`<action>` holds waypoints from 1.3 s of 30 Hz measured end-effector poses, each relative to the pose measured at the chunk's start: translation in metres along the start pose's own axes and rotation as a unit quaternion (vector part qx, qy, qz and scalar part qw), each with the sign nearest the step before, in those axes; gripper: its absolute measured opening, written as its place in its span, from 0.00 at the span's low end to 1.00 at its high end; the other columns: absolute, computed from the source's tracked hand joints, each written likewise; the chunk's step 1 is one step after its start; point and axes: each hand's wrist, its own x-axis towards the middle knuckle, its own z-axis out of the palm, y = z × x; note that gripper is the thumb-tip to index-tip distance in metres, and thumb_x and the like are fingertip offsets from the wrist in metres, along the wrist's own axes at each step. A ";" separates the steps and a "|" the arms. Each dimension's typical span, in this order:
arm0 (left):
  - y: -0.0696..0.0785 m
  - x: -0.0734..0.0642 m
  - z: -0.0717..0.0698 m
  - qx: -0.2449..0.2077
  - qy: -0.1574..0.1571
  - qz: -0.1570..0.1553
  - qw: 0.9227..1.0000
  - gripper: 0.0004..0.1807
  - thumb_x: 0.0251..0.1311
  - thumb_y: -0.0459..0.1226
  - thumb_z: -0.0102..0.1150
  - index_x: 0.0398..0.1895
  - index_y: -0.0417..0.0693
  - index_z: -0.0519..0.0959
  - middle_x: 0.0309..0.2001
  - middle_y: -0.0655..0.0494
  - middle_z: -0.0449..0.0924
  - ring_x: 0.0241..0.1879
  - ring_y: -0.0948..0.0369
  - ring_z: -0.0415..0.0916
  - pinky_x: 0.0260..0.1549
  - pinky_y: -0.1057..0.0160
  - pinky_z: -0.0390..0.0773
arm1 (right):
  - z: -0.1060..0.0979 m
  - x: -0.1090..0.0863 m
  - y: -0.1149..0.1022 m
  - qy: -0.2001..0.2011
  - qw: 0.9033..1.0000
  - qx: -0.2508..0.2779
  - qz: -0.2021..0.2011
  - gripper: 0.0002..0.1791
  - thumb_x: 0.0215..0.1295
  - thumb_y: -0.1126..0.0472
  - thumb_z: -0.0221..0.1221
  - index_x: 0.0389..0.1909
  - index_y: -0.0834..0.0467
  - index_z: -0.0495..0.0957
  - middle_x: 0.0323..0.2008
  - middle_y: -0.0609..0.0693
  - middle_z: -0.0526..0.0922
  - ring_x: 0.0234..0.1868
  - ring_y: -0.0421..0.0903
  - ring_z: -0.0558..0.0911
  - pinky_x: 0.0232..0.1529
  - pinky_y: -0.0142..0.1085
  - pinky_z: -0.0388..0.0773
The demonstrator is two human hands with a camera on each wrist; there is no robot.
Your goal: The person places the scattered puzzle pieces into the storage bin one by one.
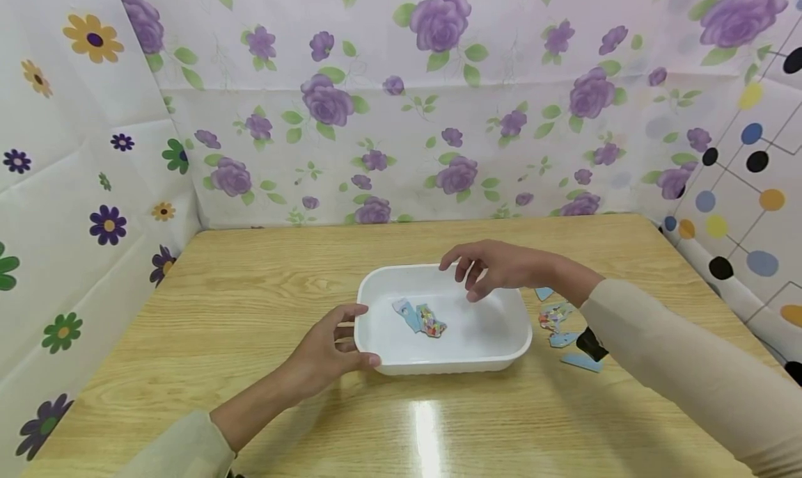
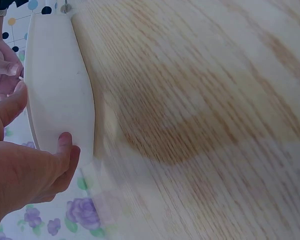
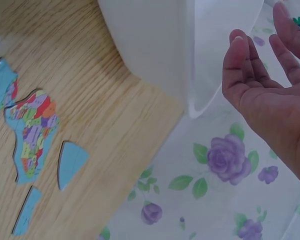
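Observation:
A white plastic tray [image 1: 489, 339] stands on the wooden table. Two map puzzle pieces lie inside it, left of its middle: a light blue piece [image 1: 407, 314] and a multicoloured piece [image 1: 430, 321], touching or nearly so. My left hand [image 1: 322, 353] grips the tray's left end, thumb at the near corner and fingers along the side; the left wrist view shows the same hand [image 2: 30, 172] against the outer wall. Over the tray's far right part hovers my right hand [image 1: 501, 264], fingers loosely bent. Nothing shows between its fingers [image 3: 236, 57] in the right wrist view.
Right of the tray, partly under my right forearm, lie several more puzzle pieces: a multicoloured map piece [image 3: 35, 132], a blue wedge [image 3: 71, 162] and a narrow blue strip [image 1: 581, 362]. The wooden table [image 1: 250, 276] ends at flower-printed sheets [image 1: 376, 116] behind and beside it.

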 end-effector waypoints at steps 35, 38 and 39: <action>0.003 -0.001 0.001 0.014 0.010 -0.002 1.000 0.45 0.48 0.33 0.73 0.68 0.39 0.59 0.62 0.36 0.62 0.56 0.43 0.73 0.47 0.60 0.81 | -0.034 -0.054 0.042 0.079 0.996 0.030 0.005 0.28 0.64 0.62 0.63 0.64 0.54 0.68 0.55 0.64 0.72 0.51 0.56 0.75 0.49 0.43 0.78; 0.003 -0.001 0.001 0.015 0.009 -0.001 1.000 0.45 0.48 0.33 0.73 0.68 0.39 0.59 0.62 0.36 0.62 0.56 0.44 0.73 0.47 0.60 0.81 | -0.036 -0.059 0.046 0.093 0.995 0.020 0.006 0.29 0.62 0.59 0.65 0.63 0.54 0.68 0.54 0.62 0.73 0.51 0.55 0.75 0.49 0.43 0.78; 0.003 -0.001 0.001 0.016 0.008 0.000 1.000 0.45 0.48 0.34 0.74 0.68 0.39 0.59 0.62 0.36 0.62 0.56 0.44 0.73 0.47 0.60 0.81 | -0.037 -0.060 0.048 0.098 0.995 0.017 0.009 0.29 0.62 0.58 0.65 0.63 0.54 0.68 0.53 0.61 0.73 0.51 0.55 0.76 0.49 0.43 0.78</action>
